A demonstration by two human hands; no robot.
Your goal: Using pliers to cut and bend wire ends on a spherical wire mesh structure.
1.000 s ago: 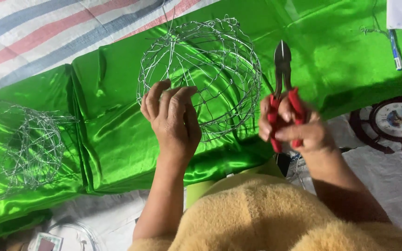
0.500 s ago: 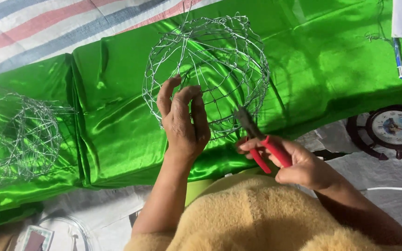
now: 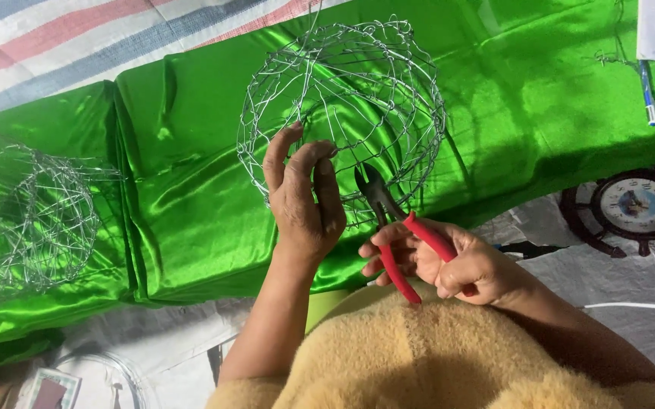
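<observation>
Wire ball [image 3: 343,113] sits upper centre on green cloth [image 3: 539,91]. Your left hand [image 3: 305,201] pinches its near wires; your right hand [image 3: 456,265] is clamped on red pliers [image 3: 399,235], nose at the mesh. Judged light, springy, easily dented; grip at wire crossings.

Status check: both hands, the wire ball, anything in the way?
Left hand gripping the wire ball frame, fingers hooked on its wires. Right hand holds red-handled pliers, tip at the frame's lower wires. Second wire ball lies apart at left; nothing obstructing.
</observation>
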